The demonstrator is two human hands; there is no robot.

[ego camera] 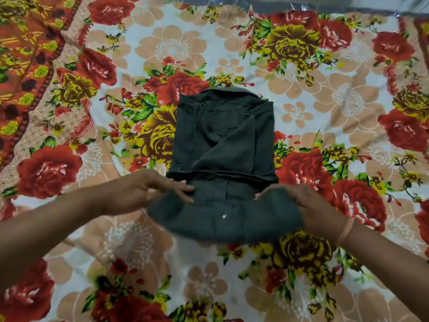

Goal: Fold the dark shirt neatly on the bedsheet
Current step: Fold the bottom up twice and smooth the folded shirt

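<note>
Since the shirt (222, 135) lies narrowed on the sheet (185, 43), the left hand (148, 190) and right hand (310, 203) each pinch a near corner, raised, I'd say, to fold over the far half.

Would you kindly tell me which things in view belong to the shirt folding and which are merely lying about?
Job: dark shirt, partly folded; bedsheet under it; left hand and right hand, both gripping the shirt's near end.
Lying about: grey surface beyond the sheet's far edge; thread band on the right wrist.
</note>
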